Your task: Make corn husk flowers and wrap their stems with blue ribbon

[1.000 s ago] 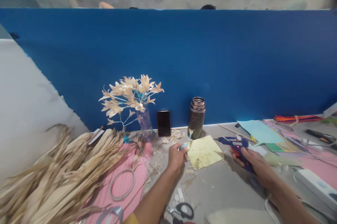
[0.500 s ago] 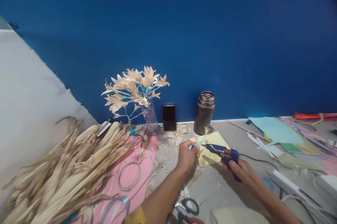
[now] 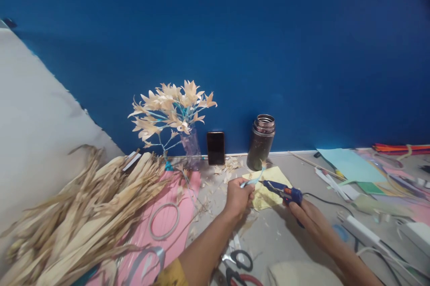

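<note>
My left hand (image 3: pixel 239 195) pinches a light-blue wrapped stem (image 3: pixel 252 181), which rises to a small pale flower tip in front of the flask. In my right hand (image 3: pixel 307 214) is a blue hot glue gun (image 3: pixel 282 190), its nozzle pointing left, close to the stem; whether it touches cannot be made out. Under the stem and nozzle lies a yellow paper sheet (image 3: pixel 273 198). Pale husk flowers (image 3: pixel 171 102) on blue stems stand in a clear vase (image 3: pixel 191 149) further left.
Dried corn husks (image 3: pixel 83 214) cover the left side, beside pink paper (image 3: pixel 178 228) with a tape ring (image 3: pixel 164 221). A phone (image 3: pixel 215 148) and an uncapped flask (image 3: pixel 261 143) stand by the blue wall. Scissors (image 3: pixel 241 259) lie in front; a white power strip (image 3: pixel 364 232) and coloured papers (image 3: pixel 352 166) are right.
The glue gun has shifted slightly left and up in view, with its nozzle still near the stem. My left hand keeps its pinch, and the camera view has tilted a little.
</note>
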`<state>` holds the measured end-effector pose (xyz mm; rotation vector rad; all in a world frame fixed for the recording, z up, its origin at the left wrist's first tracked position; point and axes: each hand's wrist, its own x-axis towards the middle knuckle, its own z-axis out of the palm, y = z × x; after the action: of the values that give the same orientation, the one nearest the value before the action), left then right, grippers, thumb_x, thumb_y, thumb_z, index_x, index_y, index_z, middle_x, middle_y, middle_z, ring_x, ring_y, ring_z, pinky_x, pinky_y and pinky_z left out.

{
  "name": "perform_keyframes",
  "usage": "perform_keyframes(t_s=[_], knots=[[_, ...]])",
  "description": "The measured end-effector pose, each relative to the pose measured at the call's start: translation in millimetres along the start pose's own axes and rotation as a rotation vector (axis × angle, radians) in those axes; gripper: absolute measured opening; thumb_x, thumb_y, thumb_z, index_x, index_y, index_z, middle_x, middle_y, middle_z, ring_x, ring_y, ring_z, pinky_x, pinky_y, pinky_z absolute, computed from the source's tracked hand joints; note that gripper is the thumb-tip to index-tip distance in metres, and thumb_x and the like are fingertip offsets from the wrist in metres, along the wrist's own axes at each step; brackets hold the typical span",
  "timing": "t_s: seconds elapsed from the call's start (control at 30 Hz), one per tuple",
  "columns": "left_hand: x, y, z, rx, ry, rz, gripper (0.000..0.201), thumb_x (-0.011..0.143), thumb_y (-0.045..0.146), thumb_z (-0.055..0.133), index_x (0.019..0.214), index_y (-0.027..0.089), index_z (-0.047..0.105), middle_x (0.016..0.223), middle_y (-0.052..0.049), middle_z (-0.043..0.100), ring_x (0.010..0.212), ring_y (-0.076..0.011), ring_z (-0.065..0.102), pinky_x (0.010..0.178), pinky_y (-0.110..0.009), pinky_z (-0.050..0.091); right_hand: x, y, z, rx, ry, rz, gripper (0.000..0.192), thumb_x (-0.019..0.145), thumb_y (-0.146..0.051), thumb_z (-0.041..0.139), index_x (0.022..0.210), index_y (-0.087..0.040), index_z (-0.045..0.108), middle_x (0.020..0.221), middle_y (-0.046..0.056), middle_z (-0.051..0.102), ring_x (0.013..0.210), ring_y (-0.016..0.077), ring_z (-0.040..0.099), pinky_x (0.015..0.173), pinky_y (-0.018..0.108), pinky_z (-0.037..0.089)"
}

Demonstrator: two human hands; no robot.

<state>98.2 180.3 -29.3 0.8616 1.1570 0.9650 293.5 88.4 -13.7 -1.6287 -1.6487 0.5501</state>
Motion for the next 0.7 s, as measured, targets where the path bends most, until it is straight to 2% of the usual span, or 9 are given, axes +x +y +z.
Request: perform_keyframes(t_s=[0.17,0.33,0.47,0.63,0.7], knots=[[1.7,-3.2,-0.3,-0.024,-0.013,0.006,0.032,0.061,0.036,0.081,0.069,0.017,0.056,0.044,0.005,0.049,0.033,-0.0054,0.038,0.036,-0.017,0.025,0.9,-4.9,-0.8,0.012,-0.062,-0.013,0.047,0.097,-0.052,0.038,0.104,-0.022,0.074,0.08,0.008,0.073,0.076,0.0272,0.068,0.076,0.036,0.057],[1.1,-4.2,-1.4,-0.041,-0.04,-0.019,0.033,0.061,0.037,0.08,0.072,0.017,0.056,0.045,0.006,0.05,0.031,-0.0045,0.036,0.036,-0.017,0.026,-0.6,-3.2,0.6,-0.011,-0.04,-0.048,0.048,0.097,-0.051,0.037,0.112,-0.021,0.072,0.089,0.011,0.075,0.083,0.0288,0.069,0.082,0.039,0.056],[0.5,-3.8,-1.9,-0.043,-0.047,-0.032,0.034,0.061,0.037,0.081,0.072,0.018,0.056,0.045,0.006,0.05,0.031,-0.0042,0.035,0.036,-0.017,0.025,-0.6,1.8,2.7,-0.034,-0.061,-0.053,0.046,0.098,-0.049,0.038,0.11,-0.021,0.073,0.085,0.011,0.075,0.081,0.0287,0.069,0.081,0.039,0.056],[0.4,-3.3,-1.3,-0.04,-0.042,-0.043,0.034,0.061,0.038,0.081,0.072,0.018,0.055,0.045,0.006,0.05,0.031,-0.0041,0.034,0.036,-0.017,0.024,-0.5,10.8,4.7,-0.049,-0.053,-0.083,0.042,0.099,-0.046,0.037,0.112,-0.022,0.07,0.095,0.013,0.075,0.089,0.0295,0.069,0.084,0.043,0.055],[0.6,-2.9,-1.2,-0.041,-0.04,-0.04,0.034,0.061,0.038,0.081,0.072,0.018,0.056,0.046,0.006,0.051,0.031,-0.0041,0.035,0.036,-0.017,0.024,-0.8,12.8,4.6,-0.048,-0.022,-0.085,0.04,0.098,-0.046,0.04,0.108,-0.022,0.07,0.093,0.012,0.075,0.088,0.0291,0.069,0.084,0.043,0.055]])
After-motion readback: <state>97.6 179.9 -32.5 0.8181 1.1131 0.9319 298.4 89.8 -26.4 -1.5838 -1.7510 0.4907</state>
